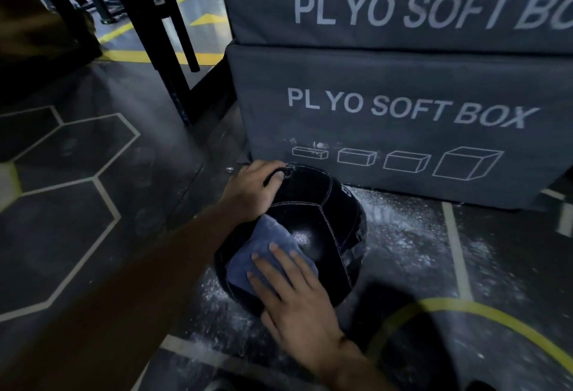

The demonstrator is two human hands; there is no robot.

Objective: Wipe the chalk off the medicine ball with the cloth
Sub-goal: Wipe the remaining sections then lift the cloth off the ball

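Upper plyo box point(403, 3) lettering cut off at right frame edge; ball's far underside hidden. Medicine ball point(313, 220): black, glossy, stitched panels, lower centre on chalk-dusted floor point(403, 235). Left hand point(252, 192) curled gripping ball's top left. Right hand point(291, 291), fingers straight, presses soft blue cloth point(263, 251) on near left face.
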